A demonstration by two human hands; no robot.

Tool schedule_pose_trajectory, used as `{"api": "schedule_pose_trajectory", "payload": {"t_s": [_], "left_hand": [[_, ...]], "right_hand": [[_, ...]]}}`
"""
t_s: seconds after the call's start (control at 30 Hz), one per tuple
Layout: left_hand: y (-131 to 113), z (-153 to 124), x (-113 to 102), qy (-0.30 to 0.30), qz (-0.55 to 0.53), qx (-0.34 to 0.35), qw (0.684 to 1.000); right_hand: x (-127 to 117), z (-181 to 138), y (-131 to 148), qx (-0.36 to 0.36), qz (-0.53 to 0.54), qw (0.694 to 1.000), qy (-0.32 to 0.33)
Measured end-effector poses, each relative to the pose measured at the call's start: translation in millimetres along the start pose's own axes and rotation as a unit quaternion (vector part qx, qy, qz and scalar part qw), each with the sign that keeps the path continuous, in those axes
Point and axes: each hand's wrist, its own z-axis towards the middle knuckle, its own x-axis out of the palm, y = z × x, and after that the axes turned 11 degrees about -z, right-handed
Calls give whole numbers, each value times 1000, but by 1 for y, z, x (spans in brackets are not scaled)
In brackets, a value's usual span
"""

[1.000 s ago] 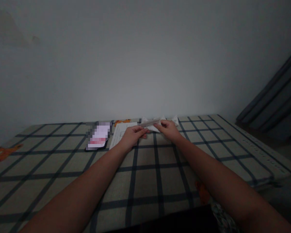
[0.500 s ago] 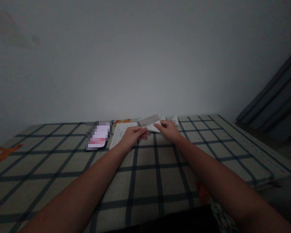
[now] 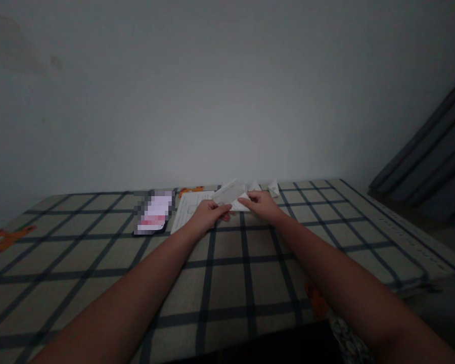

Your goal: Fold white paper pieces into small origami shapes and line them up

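Between my two hands is a partly folded sheet of white paper (image 3: 230, 191), held just above the checked cloth. My left hand (image 3: 209, 213) pinches its near left side, thumb on top and fingers curled beneath. On the right side, my right hand (image 3: 261, 204) grips the paper with the thumb pressed on a folded corner. A printed sheet (image 3: 185, 208) lies flat to the left of my left hand, partly covered by it. Behind my right hand stand small white folded paper pieces (image 3: 273, 188), one partly hidden.
A phone (image 3: 155, 212) with a lit, blurred screen lies left of the printed sheet. The checked cloth (image 3: 227, 283) covers the table up to the pale wall (image 3: 227, 101). A grey curtain (image 3: 432, 141) hangs at the right.
The paper has turned and tilted between my hands, its raised flap now further left. Both thumbs have shifted on its near edge, and my right hand has lowered slightly.
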Motion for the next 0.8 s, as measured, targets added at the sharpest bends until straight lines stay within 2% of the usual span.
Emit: {"api": "schedule_pose_trajectory", "payload": {"t_s": [0.27,0.47,0.57,0.67,0.8], "left_hand": [[-5,-8,1,9,104,-10,995],[-6,-10,3,2,93,-7,996],[-5,-7,3,-25,78,-10,997],[-5,-4,2,-60,37,7,997],[-4,-2,1,-84,6,32,996]], "right_hand": [[1,0,-5,-24,16,999,43],[1,-1,-3,-14,36,998,47],[3,3,-5,12,116,993,11],[5,6,-8,59,223,973,-14],[7,6,-7,74,248,965,46]]}}
